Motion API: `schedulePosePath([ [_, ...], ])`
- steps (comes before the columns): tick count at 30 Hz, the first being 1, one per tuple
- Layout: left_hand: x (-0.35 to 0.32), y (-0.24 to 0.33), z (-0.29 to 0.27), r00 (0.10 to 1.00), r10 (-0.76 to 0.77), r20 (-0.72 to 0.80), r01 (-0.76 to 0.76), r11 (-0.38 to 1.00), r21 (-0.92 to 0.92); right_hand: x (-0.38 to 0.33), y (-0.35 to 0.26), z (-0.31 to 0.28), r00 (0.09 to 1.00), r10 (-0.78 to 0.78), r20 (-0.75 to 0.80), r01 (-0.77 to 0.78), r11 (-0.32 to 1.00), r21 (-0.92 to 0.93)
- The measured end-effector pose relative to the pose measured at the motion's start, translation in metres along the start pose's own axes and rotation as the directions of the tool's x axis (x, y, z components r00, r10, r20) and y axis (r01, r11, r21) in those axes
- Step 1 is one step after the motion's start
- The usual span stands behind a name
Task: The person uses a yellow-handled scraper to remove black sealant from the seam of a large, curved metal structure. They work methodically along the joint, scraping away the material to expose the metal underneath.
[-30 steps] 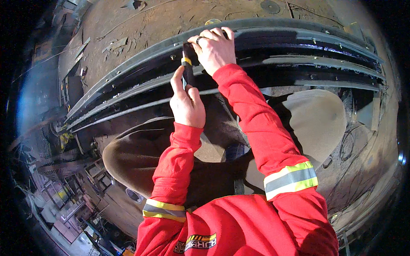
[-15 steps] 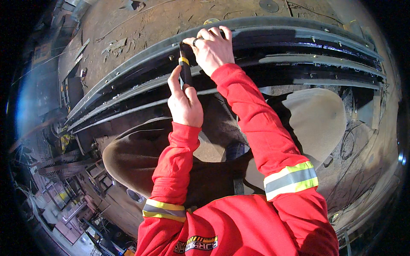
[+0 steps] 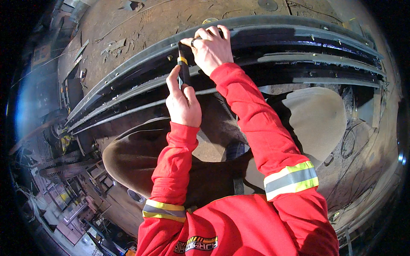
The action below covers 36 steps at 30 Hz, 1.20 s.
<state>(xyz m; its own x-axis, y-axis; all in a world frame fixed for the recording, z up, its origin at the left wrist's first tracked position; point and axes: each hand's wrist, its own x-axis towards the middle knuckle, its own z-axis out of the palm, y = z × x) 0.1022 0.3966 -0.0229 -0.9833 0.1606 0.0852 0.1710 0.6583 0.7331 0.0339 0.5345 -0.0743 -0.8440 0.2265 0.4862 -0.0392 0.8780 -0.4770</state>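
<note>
My left hand is closed round a slim tool with a black handle and a yellow band. Its narrow dark tip points away from me, close to my right fingertips; I cannot make out its exact kind. My right hand wears a dark ring, and its bent fingers hook over the far edge of a long black metal rail. Small bolts stick out along the rail. Nearer to me, more parallel rails run beneath my wrists.
My bent knees flank my forearms, close behind the rails. Scraps and thin sticks litter the brown floor beyond. Cables lie on the right. Mixed clutter and frames fill the left side. A round dark disc lies far off.
Both hands have shifted very slightly to the left, the tool along with the left one. Their holds look the same.
</note>
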Motion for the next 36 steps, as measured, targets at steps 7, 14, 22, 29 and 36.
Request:
schedulePosePath([
  [7,0.003,0.009,-0.002,0.997,0.07,-0.014,-0.068,0.994,0.081,0.0,0.0,0.0,1.0,0.004,0.02,-0.003,1.0,-0.003],
  [14,0.015,0.004,0.005,0.999,0.037,0.002,-0.038,0.991,0.126,0.0,0.001,0.002,1.0,0.003,0.012,-0.003,1.0,-0.007],
  [22,0.017,0.0,0.006,0.997,-0.071,0.024,0.07,0.996,0.047,-0.001,-0.001,0.001,0.999,0.011,0.03,-0.011,1.0,-0.007],
  [29,0.0,0.005,-0.011,0.959,-0.251,0.131,0.274,0.938,-0.214,0.0,-0.001,-0.002,1.0,0.003,0.027,-0.003,1.0,-0.005],
  [36,-0.007,0.023,-0.052,0.973,-0.187,0.135,0.202,0.973,-0.108,-0.002,0.006,0.0,1.0,-0.002,0.02,0.002,1.0,-0.009],
])
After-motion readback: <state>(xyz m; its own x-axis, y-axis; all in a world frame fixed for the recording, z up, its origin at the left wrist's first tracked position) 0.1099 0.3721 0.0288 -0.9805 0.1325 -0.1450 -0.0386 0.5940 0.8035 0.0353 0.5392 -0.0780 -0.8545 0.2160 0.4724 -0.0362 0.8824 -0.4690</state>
